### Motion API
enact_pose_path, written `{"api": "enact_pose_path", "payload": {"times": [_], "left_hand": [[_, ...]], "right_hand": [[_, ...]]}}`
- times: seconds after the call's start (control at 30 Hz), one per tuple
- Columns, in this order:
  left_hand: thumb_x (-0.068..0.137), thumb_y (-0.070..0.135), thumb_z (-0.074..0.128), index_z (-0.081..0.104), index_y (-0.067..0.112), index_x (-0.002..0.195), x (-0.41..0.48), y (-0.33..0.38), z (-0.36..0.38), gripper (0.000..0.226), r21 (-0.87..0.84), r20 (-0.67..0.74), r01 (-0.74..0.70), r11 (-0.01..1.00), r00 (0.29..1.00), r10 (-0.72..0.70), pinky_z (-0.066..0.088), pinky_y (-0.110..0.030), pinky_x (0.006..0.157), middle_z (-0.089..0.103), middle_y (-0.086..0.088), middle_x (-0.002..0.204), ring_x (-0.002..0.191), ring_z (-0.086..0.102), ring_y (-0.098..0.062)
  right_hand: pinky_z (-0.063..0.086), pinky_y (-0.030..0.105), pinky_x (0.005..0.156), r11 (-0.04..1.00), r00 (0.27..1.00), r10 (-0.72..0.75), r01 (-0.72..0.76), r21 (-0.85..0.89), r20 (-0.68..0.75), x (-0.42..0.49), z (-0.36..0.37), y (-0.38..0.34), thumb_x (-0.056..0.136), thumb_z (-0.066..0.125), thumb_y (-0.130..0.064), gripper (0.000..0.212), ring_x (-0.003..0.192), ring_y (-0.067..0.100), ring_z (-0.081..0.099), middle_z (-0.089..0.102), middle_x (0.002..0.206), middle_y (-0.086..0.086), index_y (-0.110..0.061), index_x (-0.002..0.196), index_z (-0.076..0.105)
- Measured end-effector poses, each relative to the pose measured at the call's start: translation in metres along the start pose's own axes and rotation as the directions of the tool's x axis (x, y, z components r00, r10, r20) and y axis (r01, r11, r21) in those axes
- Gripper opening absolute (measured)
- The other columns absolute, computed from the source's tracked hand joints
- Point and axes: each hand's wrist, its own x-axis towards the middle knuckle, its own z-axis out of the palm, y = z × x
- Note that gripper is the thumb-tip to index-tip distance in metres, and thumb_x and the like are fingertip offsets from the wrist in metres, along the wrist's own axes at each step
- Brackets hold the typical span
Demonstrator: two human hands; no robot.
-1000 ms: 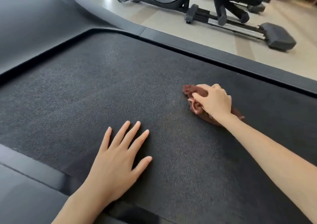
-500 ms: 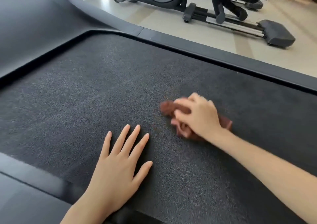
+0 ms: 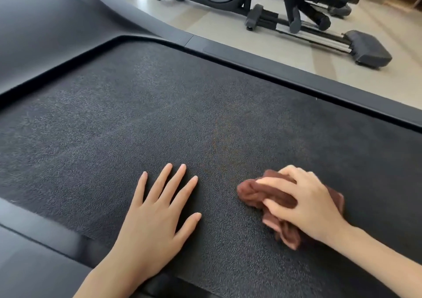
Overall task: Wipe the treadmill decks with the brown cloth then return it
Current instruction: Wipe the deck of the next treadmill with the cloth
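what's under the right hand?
The bunched brown cloth, pressed on the belt by the right hand. Its middle is covered by the hand, and the belt beneath is hidden.

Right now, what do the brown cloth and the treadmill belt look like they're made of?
Brown cloth: soft fabric, likely microfiber or terry, since it bunches into folds. Treadmill belt: probably matte rubber or PVC, with a fine pebbled grain.

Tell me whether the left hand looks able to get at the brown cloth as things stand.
Probably yes. The left hand lies flat and empty on the treadmill belt, with only bare belt between it and the brown cloth. The right hand covers most of the cloth, but its near-left edge is exposed.
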Motion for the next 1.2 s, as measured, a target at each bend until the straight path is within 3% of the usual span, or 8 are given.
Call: {"api": "enact_pose_path", "payload": {"times": [0.2, 0.3, 0.43, 0.6, 0.73, 0.97, 1.07, 1.2], "left_hand": [[0.087, 0.054, 0.028, 0.047, 0.022, 0.137, -0.001, 0.001, -0.003, 0.062, -0.011, 0.026, 0.005, 1.0, 1.0, -0.004, 0.015, -0.051, 0.108, 0.04, -0.003, 0.146, 0.137, 0.03, -0.03], [0.087, 0.056, 0.025, 0.042, 0.025, 0.139, 0.0, 0.002, -0.008, 0.064, -0.018, 0.059, 0.014, 1.0, 0.998, -0.013, 0.018, -0.052, 0.113, 0.036, -0.001, 0.148, 0.139, 0.026, -0.027], [0.083, 0.064, 0.007, 0.02, 0.033, 0.146, -0.007, -0.014, -0.012, 0.071, -0.045, 0.041, 0.051, 0.998, 0.998, -0.049, 0.003, -0.04, 0.117, 0.011, 0.012, 0.154, 0.143, 0.0, -0.015], [0.086, 0.063, 0.01, 0.031, 0.029, 0.143, -0.055, -0.046, -0.032, 0.071, 0.033, 0.103, 0.226, 0.973, 0.968, -0.229, 0.022, -0.048, 0.113, 0.027, 0.008, 0.151, 0.141, 0.018, -0.019], [0.08, 0.07, 0.001, 0.026, 0.03, 0.145, -0.096, -0.069, -0.045, 0.081, 0.0, 0.088, 0.405, 0.914, 0.911, -0.403, 0.008, -0.036, 0.116, 0.021, 0.011, 0.153, 0.142, 0.011, -0.01], [0.08, 0.065, -0.007, 0.013, 0.033, 0.148, -0.149, -0.068, -0.06, 0.078, 0.008, 0.088, 0.489, 0.872, 0.869, -0.487, -0.012, -0.022, 0.113, 0.003, 0.013, 0.156, 0.143, -0.008, -0.005], [0.094, 0.056, 0.017, 0.022, 0.033, 0.147, -0.173, -0.063, -0.072, 0.057, 0.01, 0.073, 0.535, 0.845, 0.842, -0.534, -0.002, -0.023, 0.115, 0.012, 0.014, 0.156, 0.143, 0.004, -0.004], [0.097, 0.052, 0.024, 0.032, 0.039, 0.14, -0.207, -0.059, -0.097, 0.046, 0.092, 0.108, 0.625, 0.775, 0.767, -0.632, 0.02, -0.023, 0.11, 0.028, 0.02, 0.149, 0.138, 0.022, -0.002]], "right_hand": [[0.043, 0.043, 0.089, 0.831, 0.823, 0.532, -0.552, -0.063, -0.2, 0.072, -0.008, 0.081, 0.085, 0.058, -0.047, 0.035, 0.106, 0.034, 0.057, 0.06, 0.107, 0.011, -0.035, 0.117, 0.063], [0.04, 0.044, 0.091, 0.78, 0.779, 0.589, -0.618, -0.104, -0.215, 0.085, 0.001, 0.068, 0.086, 0.054, -0.049, 0.036, 0.104, 0.038, 0.056, 0.059, 0.11, 0.017, -0.035, 0.118, 0.061], [0.039, 0.042, 0.082, 0.912, 0.917, 0.357, -0.384, -0.146, -0.179, 0.061, 0.019, -0.008, 0.082, 0.06, -0.049, 0.034, 0.091, 0.034, 0.059, 0.058, 0.096, 0.009, -0.034, 0.112, 0.064], [0.04, 0.038, 0.07, 0.987, 0.989, 0.115, -0.124, -0.1, -0.098, 0.043, 0.037, -0.103, 0.075, 0.058, -0.05, 0.032, 0.073, 0.028, 0.057, 0.058, 0.086, 0.003, -0.035, 0.101, 0.068], [0.041, 0.037, 0.067, 0.999, 0.999, -0.025, 0.024, -0.039, -0.02, 0.042, 0.049, -0.153, 0.076, 0.055, -0.05, 0.03, 0.069, 0.026, 0.054, 0.056, 0.084, 0.002, -0.036, 0.099, 0.068], [0.041, 0.036, 0.072, 0.959, 0.947, -0.276, 0.259, 0.119, 0.162, 0.062, 0.05, -0.201, 0.076, 0.061, -0.05, 0.028, 0.075, 0.024, 0.058, 0.055, 0.083, -0.002, -0.038, 0.101, 0.068], [0.04, 0.032, 0.081, 0.917, 0.855, -0.361, 0.253, 0.309, 0.371, 0.085, 0.034, -0.208, 0.076, 0.06, -0.053, 0.028, 0.085, 0.011, 0.058, 0.054, 0.087, -0.011, -0.052, 0.103, 0.061], [0.034, 0.026, 0.075, 0.82, 0.739, -0.561, 0.439, 0.367, 0.372, 0.101, 0.014, -0.252, 0.071, 0.051, -0.059, 0.034, 0.08, 0.006, 0.054, 0.051, 0.084, -0.013, -0.056, 0.103, 0.059]]}}
